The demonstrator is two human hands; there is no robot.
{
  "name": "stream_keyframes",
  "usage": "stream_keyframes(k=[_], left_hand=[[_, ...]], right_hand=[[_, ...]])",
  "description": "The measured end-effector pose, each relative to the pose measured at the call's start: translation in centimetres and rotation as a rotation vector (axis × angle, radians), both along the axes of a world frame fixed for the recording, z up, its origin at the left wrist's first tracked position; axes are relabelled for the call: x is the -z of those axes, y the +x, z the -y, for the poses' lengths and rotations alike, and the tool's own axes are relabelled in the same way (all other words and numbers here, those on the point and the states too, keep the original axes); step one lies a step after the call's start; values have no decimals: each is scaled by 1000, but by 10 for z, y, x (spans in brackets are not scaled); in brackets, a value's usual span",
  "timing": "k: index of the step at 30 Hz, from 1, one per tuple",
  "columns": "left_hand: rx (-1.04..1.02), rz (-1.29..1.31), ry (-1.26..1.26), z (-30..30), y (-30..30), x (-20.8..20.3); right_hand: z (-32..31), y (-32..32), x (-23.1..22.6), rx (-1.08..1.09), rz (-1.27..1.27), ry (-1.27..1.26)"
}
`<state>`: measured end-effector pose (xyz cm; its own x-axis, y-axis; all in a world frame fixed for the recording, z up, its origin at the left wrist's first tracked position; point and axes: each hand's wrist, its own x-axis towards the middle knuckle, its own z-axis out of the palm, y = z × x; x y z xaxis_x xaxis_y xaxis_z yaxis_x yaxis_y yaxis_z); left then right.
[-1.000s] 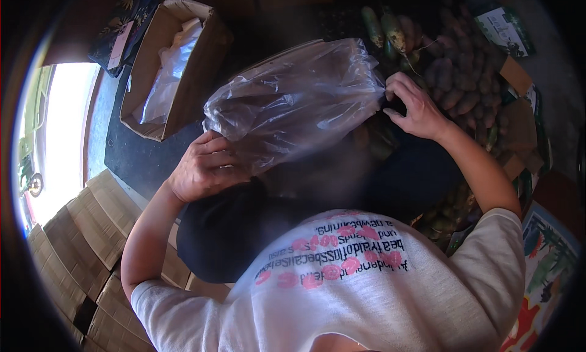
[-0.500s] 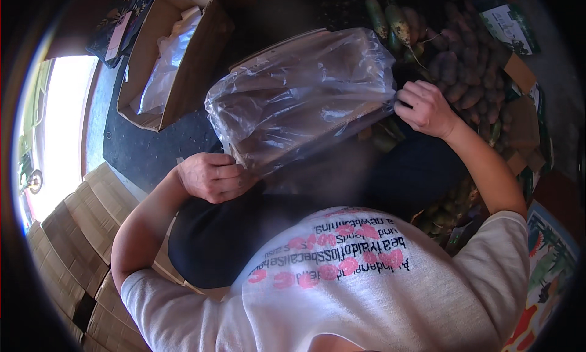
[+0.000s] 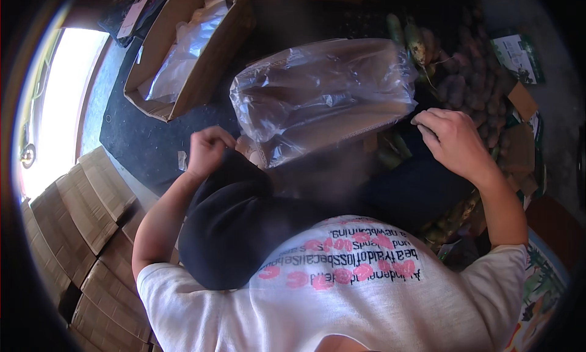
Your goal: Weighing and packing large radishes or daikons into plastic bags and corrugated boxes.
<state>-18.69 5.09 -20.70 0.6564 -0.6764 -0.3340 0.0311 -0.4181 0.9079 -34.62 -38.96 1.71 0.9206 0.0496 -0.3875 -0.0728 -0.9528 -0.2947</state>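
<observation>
A cardboard box (image 3: 372,127) stands in front of my knees, with a clear plastic bag (image 3: 323,86) spread across it and draped over its rim. Just off the box's near left corner is my left hand (image 3: 209,149), its fingers curled in and nothing visible in them. My right hand (image 3: 453,141) hovers beside the right end of the bag, apart from it, with the thumb and fingers loosely spread. Neither hand grips the plastic.
At the upper left, a tall carton (image 3: 189,59) holds folded clear plastic bags (image 3: 192,53). Long green radishes (image 3: 416,44) and a heap of reddish-brown roots (image 3: 470,77) lie to the right. Flattened cardboard boxes (image 3: 79,211) are stacked at lower left, near a bright doorway (image 3: 76,89).
Both hands have let go of the bag's edges. The left has drawn back to the upper left, the right has moved right and down. The bag now lies lower over the box.
</observation>
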Motion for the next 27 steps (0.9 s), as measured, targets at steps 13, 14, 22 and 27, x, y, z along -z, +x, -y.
stream_keyframes(k=[13, 14, 22, 27], left_hand=[[520, 476, 147, 164, 84, -79], [527, 450, 118, 162, 87, -80], [508, 351, 85, 169, 92, -79], [507, 376, 129, 172, 92, -81]], right_hand=[[-97, 139, 262, -619, -473, 189], [-100, 145, 272, -617, -638, 162], [-73, 142, 331, -709, -439, 113], [-62, 136, 341, -600, -450, 148]])
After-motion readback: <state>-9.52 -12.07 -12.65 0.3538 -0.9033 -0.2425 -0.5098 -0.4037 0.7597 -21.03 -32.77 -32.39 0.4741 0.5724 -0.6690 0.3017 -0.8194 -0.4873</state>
